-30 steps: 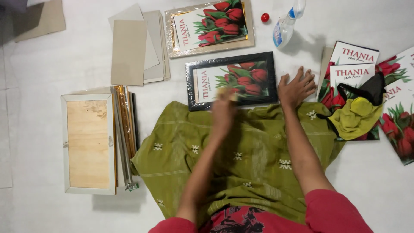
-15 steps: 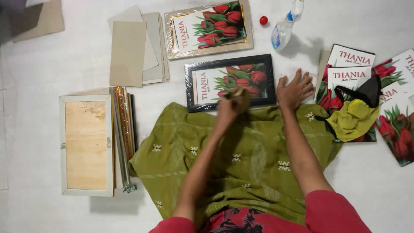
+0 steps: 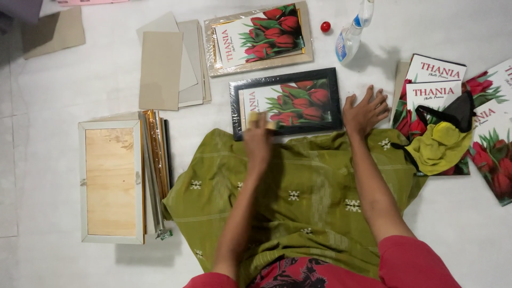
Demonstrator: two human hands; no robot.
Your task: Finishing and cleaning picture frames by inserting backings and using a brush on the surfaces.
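Since the earlier frames the left hand (image 3: 258, 140) has slid from the middle of the black picture frame (image 3: 287, 102) toward its lower left corner, while the right hand (image 3: 365, 110) has stayed planted beside the frame's right edge.

Head view, the only one we have: looking straight down at a white floor (image 3: 64, 80). Left forearm runs up from the bottom of the shot, over a green cloth (image 3: 298, 197) spread across the lap, and the hand sits on the frame's lower left part. It is motion-blurred, fingers curled down around something pale and small (too smeared to name), so the grip looks closed but I cannot tell on what. Right arm reaches up alongside, wrist straight, palm down on the floor, fingers (image 3: 380, 99) spread wide and holding nothing, just beside the frame's right edge.

That black frame, wrapped in clear film with a red tulip print inside, lies flat just above the cloth's top hem. Above it, a gold-edged frame (image 3: 258, 37) with the same tulips. Beyond that: a spray bottle (image 3: 351, 33) and a small red cap (image 3: 325, 26). Left side, grey backing boards (image 3: 161, 69) stacked, and a pale frame face down showing its wooden back (image 3: 110, 181). Far right, tulip prints (image 3: 493, 133) under a yellow cloth (image 3: 440, 146).
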